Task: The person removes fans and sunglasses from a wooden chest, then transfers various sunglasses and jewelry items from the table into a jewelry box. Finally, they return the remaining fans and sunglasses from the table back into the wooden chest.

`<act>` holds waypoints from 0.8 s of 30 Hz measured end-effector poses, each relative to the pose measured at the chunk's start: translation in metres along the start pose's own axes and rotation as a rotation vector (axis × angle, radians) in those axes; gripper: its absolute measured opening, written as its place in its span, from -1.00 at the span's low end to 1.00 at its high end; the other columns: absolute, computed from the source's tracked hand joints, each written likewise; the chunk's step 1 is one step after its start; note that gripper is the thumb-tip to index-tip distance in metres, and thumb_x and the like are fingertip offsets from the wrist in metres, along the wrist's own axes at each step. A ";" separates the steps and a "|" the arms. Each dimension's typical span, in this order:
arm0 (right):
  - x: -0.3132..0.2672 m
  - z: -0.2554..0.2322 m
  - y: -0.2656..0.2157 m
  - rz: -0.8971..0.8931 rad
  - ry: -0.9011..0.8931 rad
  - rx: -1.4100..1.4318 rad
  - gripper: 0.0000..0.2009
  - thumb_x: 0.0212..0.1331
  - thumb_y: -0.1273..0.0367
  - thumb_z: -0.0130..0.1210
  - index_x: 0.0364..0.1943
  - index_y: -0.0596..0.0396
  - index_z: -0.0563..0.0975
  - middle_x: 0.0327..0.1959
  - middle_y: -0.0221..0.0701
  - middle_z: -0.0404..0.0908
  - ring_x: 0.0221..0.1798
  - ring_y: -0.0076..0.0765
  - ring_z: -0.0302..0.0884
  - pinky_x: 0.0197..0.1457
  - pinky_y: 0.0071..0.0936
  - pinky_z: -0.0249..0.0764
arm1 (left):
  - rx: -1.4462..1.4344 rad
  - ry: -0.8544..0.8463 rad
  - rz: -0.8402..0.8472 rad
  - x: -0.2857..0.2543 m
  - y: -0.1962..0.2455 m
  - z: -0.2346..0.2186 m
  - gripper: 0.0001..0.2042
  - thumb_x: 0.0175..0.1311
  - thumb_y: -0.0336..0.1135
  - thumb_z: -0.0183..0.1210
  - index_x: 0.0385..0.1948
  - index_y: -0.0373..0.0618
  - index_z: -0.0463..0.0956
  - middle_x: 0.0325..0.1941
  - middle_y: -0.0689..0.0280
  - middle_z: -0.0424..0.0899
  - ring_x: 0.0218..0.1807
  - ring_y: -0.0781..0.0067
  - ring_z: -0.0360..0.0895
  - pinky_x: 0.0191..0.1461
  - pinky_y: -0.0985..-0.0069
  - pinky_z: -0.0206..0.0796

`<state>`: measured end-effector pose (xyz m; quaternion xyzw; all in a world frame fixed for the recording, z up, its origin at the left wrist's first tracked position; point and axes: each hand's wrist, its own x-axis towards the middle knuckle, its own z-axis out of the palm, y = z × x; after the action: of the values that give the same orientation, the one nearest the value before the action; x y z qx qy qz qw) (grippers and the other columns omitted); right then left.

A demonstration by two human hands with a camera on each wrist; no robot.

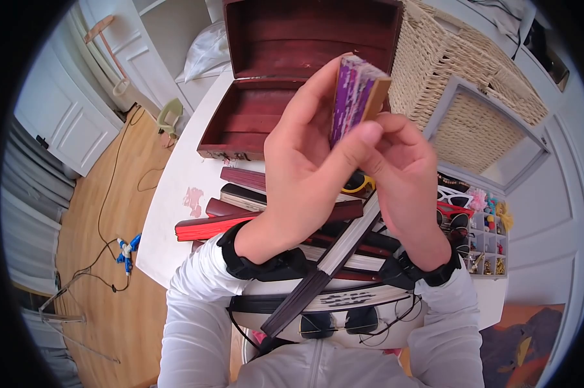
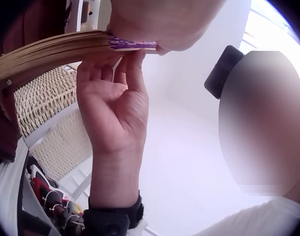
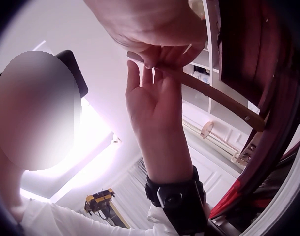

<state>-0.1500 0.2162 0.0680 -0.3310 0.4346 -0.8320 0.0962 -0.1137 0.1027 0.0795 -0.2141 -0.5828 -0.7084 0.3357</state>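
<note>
In the head view, a closed folding fan (image 1: 351,97) stands nearly upright between my two hands, its edge purple and white and its outer stick tan. My left hand (image 1: 301,165) grips it from the left with the thumb across its front. On the other side, my right hand (image 1: 408,165) pinches it with bent fingers. Pale wooden ribs (image 2: 46,53) extend from the fingers in the left wrist view. The right wrist view shows the brown outer stick (image 3: 214,93) running to a rivet. Below the hands lie several other closed fans, including a red-edged one (image 1: 208,229).
Behind the hands, a dark red chest (image 1: 233,119) stands with its lid up. To its right are a woven basket (image 1: 434,61) and a lidded box of trinkets (image 1: 492,242). Sunglasses (image 1: 318,325) lie at the table's near edge, and white-framed glasses (image 1: 453,196) at right.
</note>
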 end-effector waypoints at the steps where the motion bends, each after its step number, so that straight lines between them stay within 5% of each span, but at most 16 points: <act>1: -0.001 0.002 -0.001 0.025 0.013 -0.035 -0.83 0.07 0.59 0.16 -0.25 0.20 0.46 -0.23 -0.44 0.53 -0.16 -0.56 0.48 -0.04 -0.63 0.41 | 0.107 -0.014 0.020 0.000 0.001 0.001 -0.56 0.31 -0.43 -0.05 0.23 -0.29 0.15 -0.01 0.13 0.49 0.05 0.31 0.47 0.14 0.40 0.30; 7: 0.002 -0.001 0.003 -0.142 -0.115 -0.234 -0.74 0.11 0.54 0.14 -0.10 0.24 0.44 -0.14 -0.37 0.46 -0.08 -0.50 0.46 0.00 -0.58 0.39 | 0.045 0.065 -0.027 0.009 0.016 -0.009 -0.56 0.39 -0.25 -0.15 0.21 -0.33 0.13 -0.09 0.19 0.46 -0.10 0.39 0.47 0.00 0.47 0.35; 10: 0.001 0.000 0.003 0.005 -0.161 -0.337 -0.70 0.14 0.47 0.13 -0.05 0.23 0.40 -0.15 -0.38 0.46 -0.08 -0.51 0.46 -0.01 -0.60 0.39 | -0.115 0.189 0.072 0.021 0.022 -0.027 -0.58 0.43 -0.20 -0.20 0.17 -0.35 0.16 -0.16 0.15 0.48 -0.15 0.44 0.49 -0.05 0.52 0.34; 12: -0.005 0.007 0.003 0.327 -0.316 -0.192 -0.67 0.18 0.40 0.11 -0.01 0.20 0.35 -0.16 -0.40 0.46 -0.09 -0.56 0.44 -0.03 -0.60 0.40 | -0.207 0.276 0.122 0.025 0.025 -0.035 -0.57 0.43 -0.16 -0.24 0.14 -0.36 0.18 -0.15 0.12 0.49 -0.18 0.40 0.50 -0.05 0.47 0.34; 15: -0.006 0.006 -0.002 0.519 -0.361 -0.322 -0.68 0.19 0.41 0.10 -0.01 0.16 0.32 -0.16 -0.42 0.45 -0.13 -0.61 0.43 -0.07 -0.57 0.41 | -0.327 0.245 0.078 0.025 0.027 -0.040 -0.58 0.43 -0.17 -0.22 0.12 -0.37 0.19 -0.14 0.10 0.49 -0.16 0.35 0.51 -0.01 0.43 0.33; 17: -0.004 0.004 0.001 0.466 -0.314 -0.342 -0.70 0.20 0.42 0.08 -0.03 0.15 0.31 -0.20 -0.42 0.45 -0.21 -0.61 0.44 -0.13 -0.56 0.42 | -0.312 0.259 0.074 0.026 0.029 -0.039 -0.59 0.43 -0.18 -0.22 0.12 -0.37 0.19 -0.14 0.10 0.49 -0.15 0.33 0.51 0.01 0.40 0.33; 19: 0.003 -0.006 0.009 0.097 -0.315 -0.605 -0.70 0.19 0.44 0.08 -0.04 0.15 0.30 -0.22 -0.41 0.46 -0.26 -0.56 0.46 -0.18 -0.55 0.42 | -0.294 0.272 0.056 0.028 0.030 -0.040 -0.60 0.43 -0.19 -0.22 0.11 -0.36 0.20 -0.14 0.09 0.49 -0.13 0.30 0.51 0.02 0.38 0.33; 21: 0.009 0.003 -0.007 0.175 -0.267 -0.582 -0.72 0.20 0.41 0.06 -0.06 0.15 0.30 -0.29 -0.38 0.47 -0.27 -0.52 0.44 -0.20 -0.54 0.38 | -0.329 0.278 0.064 0.033 0.029 -0.042 -0.61 0.43 -0.19 -0.20 0.09 -0.36 0.20 -0.13 0.08 0.49 -0.10 0.27 0.50 0.03 0.35 0.33; 23: 0.024 0.003 -0.016 0.196 -0.302 -0.860 -0.73 0.22 0.36 0.04 -0.06 0.14 0.31 -0.35 -0.34 0.48 -0.27 -0.50 0.45 -0.20 -0.50 0.36 | -0.237 0.310 0.022 0.040 0.032 -0.052 -0.67 0.41 -0.24 -0.16 0.00 -0.35 0.30 -0.08 0.11 0.47 -0.01 0.26 0.46 0.06 0.33 0.32; 24: 0.033 0.000 -0.013 0.090 -0.330 -0.930 -0.73 0.23 0.32 0.02 -0.09 0.14 0.31 -0.40 -0.29 0.49 -0.31 -0.39 0.48 -0.24 -0.42 0.37 | -0.090 0.390 0.036 0.045 0.034 -0.066 -0.69 0.38 -0.28 -0.13 -0.01 -0.34 0.32 -0.05 0.11 0.45 0.04 0.25 0.43 0.07 0.28 0.30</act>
<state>-0.1733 0.2090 0.0932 -0.4469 0.7527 -0.4815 0.0417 -0.1142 0.0257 0.1190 -0.0977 -0.4708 -0.7555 0.4450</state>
